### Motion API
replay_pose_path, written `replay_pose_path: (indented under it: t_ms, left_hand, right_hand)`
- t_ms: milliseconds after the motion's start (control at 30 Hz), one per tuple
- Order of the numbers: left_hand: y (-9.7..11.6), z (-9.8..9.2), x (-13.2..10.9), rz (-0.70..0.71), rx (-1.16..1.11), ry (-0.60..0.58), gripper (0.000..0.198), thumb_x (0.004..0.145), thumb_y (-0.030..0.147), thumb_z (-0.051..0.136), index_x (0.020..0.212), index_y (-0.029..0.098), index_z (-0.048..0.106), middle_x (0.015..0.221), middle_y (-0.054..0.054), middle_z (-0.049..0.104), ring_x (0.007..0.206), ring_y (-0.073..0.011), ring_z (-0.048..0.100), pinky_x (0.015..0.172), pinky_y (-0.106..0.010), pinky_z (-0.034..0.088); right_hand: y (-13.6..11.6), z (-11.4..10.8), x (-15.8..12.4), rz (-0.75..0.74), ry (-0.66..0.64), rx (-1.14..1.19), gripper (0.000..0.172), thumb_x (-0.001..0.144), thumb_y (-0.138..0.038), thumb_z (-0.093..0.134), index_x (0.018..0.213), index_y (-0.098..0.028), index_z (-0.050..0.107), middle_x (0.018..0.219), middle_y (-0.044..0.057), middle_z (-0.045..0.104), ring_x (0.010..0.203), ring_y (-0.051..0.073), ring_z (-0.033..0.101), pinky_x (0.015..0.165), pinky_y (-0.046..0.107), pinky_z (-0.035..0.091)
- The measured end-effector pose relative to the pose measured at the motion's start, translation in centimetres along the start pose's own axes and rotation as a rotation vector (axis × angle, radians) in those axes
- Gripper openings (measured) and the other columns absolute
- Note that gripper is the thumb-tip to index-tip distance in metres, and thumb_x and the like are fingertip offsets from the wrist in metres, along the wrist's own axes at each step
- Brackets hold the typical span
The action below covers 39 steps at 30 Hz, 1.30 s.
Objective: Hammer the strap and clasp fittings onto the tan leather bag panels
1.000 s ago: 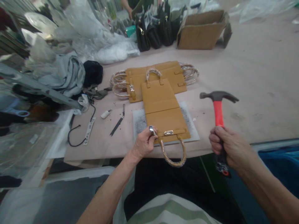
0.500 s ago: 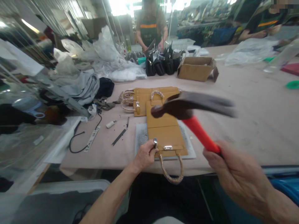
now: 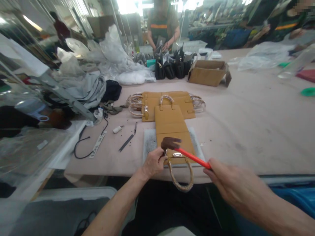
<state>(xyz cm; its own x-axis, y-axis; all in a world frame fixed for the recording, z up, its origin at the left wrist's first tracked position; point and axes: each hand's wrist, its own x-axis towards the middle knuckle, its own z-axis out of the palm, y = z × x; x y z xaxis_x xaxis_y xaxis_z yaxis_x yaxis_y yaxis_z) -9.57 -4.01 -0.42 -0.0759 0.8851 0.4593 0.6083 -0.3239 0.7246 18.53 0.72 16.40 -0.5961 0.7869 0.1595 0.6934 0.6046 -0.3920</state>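
A tan leather bag panel [image 3: 172, 121] lies flat on a pale slab [image 3: 149, 141] at the table's front edge. Its wrapped loop handle [image 3: 181, 189] hangs toward me, and a silver metal clasp [image 3: 177, 155] sits near that end. My left hand [image 3: 154, 162] is closed on a short metal punch [image 3: 165, 152], held upright at the panel's left edge. My right hand [image 3: 225, 175] grips the red handle of a claw hammer [image 3: 193, 156]. The hammer's dark head is at the punch's top; whether they touch I cannot tell.
More tan panels with wrapped handles [image 3: 147, 98] lie stacked behind. To the left are a grey metal strip [image 3: 126, 143], a white tube [image 3: 117, 129] and a black cord [image 3: 75, 150]. Black bags [image 3: 169, 70], a cardboard box [image 3: 208, 72] and a co-worker [image 3: 162, 31] are across the table.
My right hand has swung the hammer down and away from me, from raised in front of my view to the punch. My left hand stays in place on the punch.
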Motion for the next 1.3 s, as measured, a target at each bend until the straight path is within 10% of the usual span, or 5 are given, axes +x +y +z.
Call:
replay_pose_path:
  t_ms: [233, 500, 633, 767, 1300]
  left_hand:
    - [-0.1, 0.0, 0.0, 0.017, -0.008, -0.006, 0.015, 0.089, 0.011, 0.055, 0.099, 0.020, 0.063, 0.094, -0.007, 0.071, 0.092, -0.0219, 0.072, 0.084, -0.035, 0.061]
    - [-0.3, -0.3, -0.2, 0.005, -0.001, -0.034, 0.016, 0.093, 0.015, 0.055, 0.107, 0.020, 0.062, 0.105, -0.008, 0.072, 0.102, -0.0213, 0.072, 0.090, -0.035, 0.060]
    - [0.1, -0.6, -0.3, 0.011, 0.014, -0.033, 0.014, 0.093, 0.017, 0.056, 0.105, 0.019, 0.062, 0.111, -0.010, 0.073, 0.107, -0.0217, 0.072, 0.094, -0.036, 0.060]
    - [0.2, -0.8, -0.2, 0.023, 0.078, -0.016, 0.012, 0.092, 0.017, 0.058, 0.102, 0.019, 0.064, 0.109, -0.009, 0.075, 0.106, -0.0222, 0.073, 0.094, -0.038, 0.061]
    - [0.8, -1.8, -0.2, 0.019, 0.106, -0.029, 0.009, 0.092, 0.021, 0.064, 0.098, 0.019, 0.071, 0.106, -0.007, 0.079, 0.101, -0.0223, 0.076, 0.093, -0.039, 0.064]
  right_hand:
    - [5.3, 0.8, 0.4, 0.232, -0.073, 0.043, 0.037, 0.093, -0.054, 0.042, 0.070, -0.026, 0.047, 0.052, -0.002, 0.048, 0.046, 0.016, 0.046, 0.048, 0.029, 0.029]
    - [12.0, 7.5, 1.3, 0.586, -0.067, 0.011, 0.027, 0.094, -0.035, 0.042, 0.078, -0.019, 0.058, 0.071, 0.008, 0.062, 0.064, 0.022, 0.061, 0.062, 0.034, 0.048]
    - [11.3, 9.2, 1.2, 0.409, 0.074, -0.005, 0.029, 0.091, -0.030, 0.055, 0.115, -0.016, 0.063, 0.122, 0.018, 0.062, 0.114, 0.030, 0.060, 0.098, 0.046, 0.048]
    - [8.8, 11.2, 1.0, 0.088, 0.047, 0.117, 0.033, 0.088, -0.028, 0.065, 0.120, -0.018, 0.064, 0.121, 0.014, 0.062, 0.113, 0.030, 0.060, 0.102, 0.046, 0.048]
    - [6.3, 13.4, 0.5, 0.261, 0.124, 0.181, 0.037, 0.081, -0.017, 0.068, 0.117, -0.022, 0.070, 0.121, 0.011, 0.062, 0.112, 0.031, 0.055, 0.095, 0.048, 0.038]
